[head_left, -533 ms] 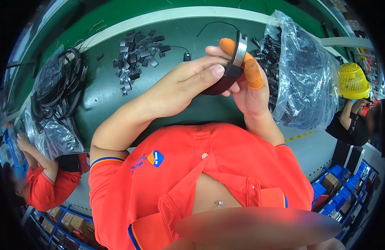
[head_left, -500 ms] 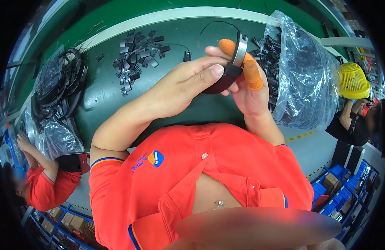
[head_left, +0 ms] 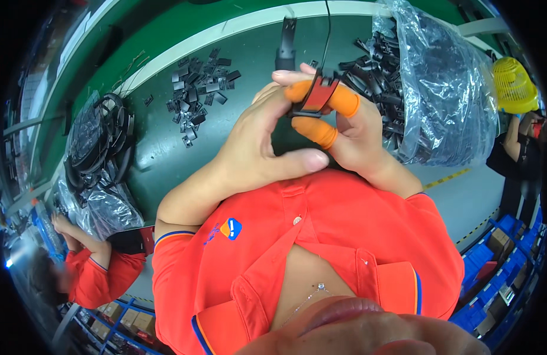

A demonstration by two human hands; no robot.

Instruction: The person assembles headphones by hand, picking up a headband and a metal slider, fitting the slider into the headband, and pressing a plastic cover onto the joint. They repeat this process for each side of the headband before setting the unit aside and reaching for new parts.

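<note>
Above my chest, both hands hold a curved black band that looks like a headset headband. Its shiny face reflects red. A black end piece stands up beyond my left fingers, and a thin black cable runs upward from the band. My right hand wears orange finger cots and grips the band, its index finger passing behind and its thumb below. The fingers of my left hand curl behind the band, partly hidden, while its thumb is stretched out apart from it.
Small black clips lie scattered on the green table. A clear bag spills black parts at right; another bag holds black bands at left. A yellow fan stands far right. Co-workers sit at both sides.
The band has been turned in my hands, so an end piece now points up at its left. My left thumb has come off the band and moved down. The view has shifted slightly.
</note>
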